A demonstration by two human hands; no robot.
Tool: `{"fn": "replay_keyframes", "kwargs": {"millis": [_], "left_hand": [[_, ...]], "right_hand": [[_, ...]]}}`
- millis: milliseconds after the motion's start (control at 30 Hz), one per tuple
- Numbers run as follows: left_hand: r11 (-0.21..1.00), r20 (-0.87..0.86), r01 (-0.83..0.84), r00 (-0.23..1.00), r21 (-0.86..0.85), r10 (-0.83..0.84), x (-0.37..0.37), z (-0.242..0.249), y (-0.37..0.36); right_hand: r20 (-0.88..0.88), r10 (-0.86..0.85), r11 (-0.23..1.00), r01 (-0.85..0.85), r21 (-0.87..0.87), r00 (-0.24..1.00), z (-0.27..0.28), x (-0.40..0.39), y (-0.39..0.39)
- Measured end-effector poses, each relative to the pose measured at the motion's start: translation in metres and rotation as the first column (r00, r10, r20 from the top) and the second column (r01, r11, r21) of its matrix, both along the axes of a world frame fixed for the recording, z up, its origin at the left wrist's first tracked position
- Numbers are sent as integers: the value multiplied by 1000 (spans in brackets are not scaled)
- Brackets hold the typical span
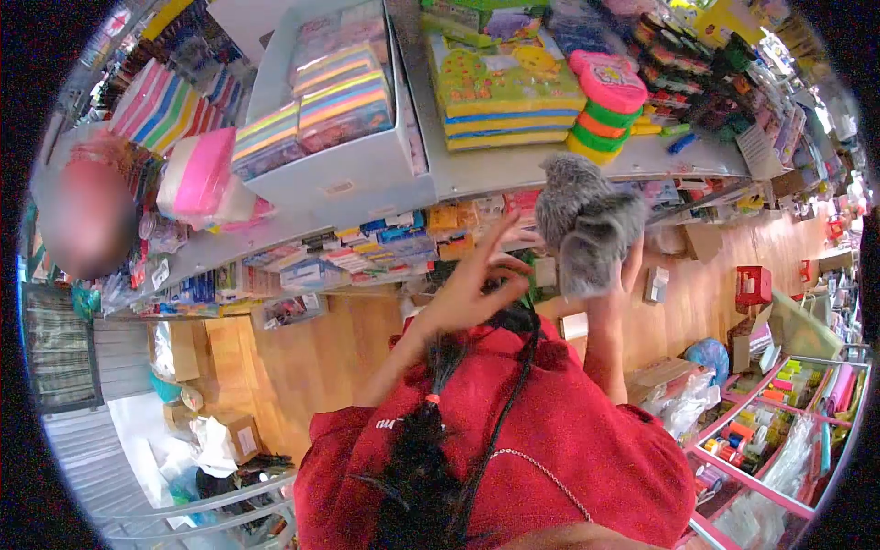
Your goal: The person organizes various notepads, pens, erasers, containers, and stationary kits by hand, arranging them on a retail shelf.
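A grey, fluffy plush item (587, 220) is up in front of my chest, near the edge of the shelf. My right hand (631, 266) grips it from behind and below, most of its fingers hidden by the fur. To the left of the plush, my left hand (481, 286) is raised with its index finger stretched out and the other fingers loosely bent. Nothing shows in that hand. Behind the plush stand a stack of colourful toy tubs with a pink top (607, 84) and a pile of yellow picture packs (504, 87).
A white box (348, 183) of packaged goods sits on the grey shelf (678, 163), with more packets on the level below. Cartons (183, 348) stand on the wooden floor (312, 367). A divided display rack (779, 412) is at the right. Another person (90, 206) is at the far left.
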State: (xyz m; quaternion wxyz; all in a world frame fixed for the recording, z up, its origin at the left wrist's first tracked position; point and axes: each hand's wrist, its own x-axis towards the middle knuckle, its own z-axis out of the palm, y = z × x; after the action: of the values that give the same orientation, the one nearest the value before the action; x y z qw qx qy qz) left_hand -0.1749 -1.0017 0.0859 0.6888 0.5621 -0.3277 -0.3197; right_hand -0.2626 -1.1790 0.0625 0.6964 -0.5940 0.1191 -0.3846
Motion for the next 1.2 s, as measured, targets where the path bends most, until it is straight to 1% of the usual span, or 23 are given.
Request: {"fn": "replay_keyframes", "kwargs": {"millis": [33,100,133,167,200,233,267,300,367,400,433,467,533,600,700,733,767,833,867,933,1000,1067,1200], "left_hand": [[987,35,-132,990,-91,136,0,0,0],[974,283,-224,933,-25,222,12,-3,16],[962,399,-273,882,3,249,15,-5,25],[944,279,-326,903,-47,326,13,-8,31],[918,156,-385,905,-93,395,12,-9,36],[904,192,-411,884,-118,427,13,-4,41],[885,131,-451,876,-120,464,11,-5,47],[891,166,-438,876,-122,453,13,-10,55],[919,279,-380,876,-100,393,13,-8,60],[939,354,-336,872,-71,339,12,6,57],[954,425,-296,860,-37,283,10,13,55],[966,467,-258,852,-19,237,4,12,52],[981,549,-192,823,24,148,-6,8,47],[974,555,-214,820,77,137,-11,-1,57],[950,495,-290,846,115,198,-7,-5,93],[941,462,-315,857,120,228,-5,-3,110],[908,434,-398,847,133,307,-4,5,130],[807,548,-589,692,52,470,-3,6,177],[746,595,-666,601,4,533,-3,7,201],[498,540,-861,371,-106,755,0,19,242],[202,456,-949,72,-243,887,14,23,285],[27,475,-990,-44,-141,879,37,51,320],[15,806,-994,-78,-107,586,98,47,381]], "right_hand": [[-30,-43,999,44,24,999,-1,3,-3],[-98,-126,989,133,63,987,-5,2,-21],[-185,-197,980,194,-34,963,-12,-3,-33],[-219,-285,949,244,-197,933,-20,-11,-41],[-209,-330,934,286,-214,921,-14,-11,-41],[-198,-374,916,327,-230,906,-5,-11,-39],[-163,-380,925,368,-95,911,5,-8,-36],[-125,-390,917,397,42,912,11,-6,-34],[-338,-227,946,124,-301,913,-22,-21,-54],[-451,-167,900,-52,-433,877,-33,-26,-60],[-427,-43,836,-202,-511,903,0,-24,-34],[-447,111,772,-360,-523,887,10,-17,-18],[-697,419,583,-761,-284,582,46,13,11],[-557,454,572,-707,-417,696,41,18,39],[-565,654,447,-860,-248,503,30,37,54],[-599,654,424,-880,-216,462,33,43,60],[-631,650,402,-896,-187,424,39,49,65],[-656,659,382,-915,-129,367,54,60,73],[-602,672,418,-892,-171,431,48,63,76],[-568,690,467,-876,-124,448,49,71,87],[-550,671,508,-849,-147,497,45,80,100],[-536,668,540,-832,-129,517,43,88,121],[-508,693,570,-820,-46,511,46,102,167]]}}
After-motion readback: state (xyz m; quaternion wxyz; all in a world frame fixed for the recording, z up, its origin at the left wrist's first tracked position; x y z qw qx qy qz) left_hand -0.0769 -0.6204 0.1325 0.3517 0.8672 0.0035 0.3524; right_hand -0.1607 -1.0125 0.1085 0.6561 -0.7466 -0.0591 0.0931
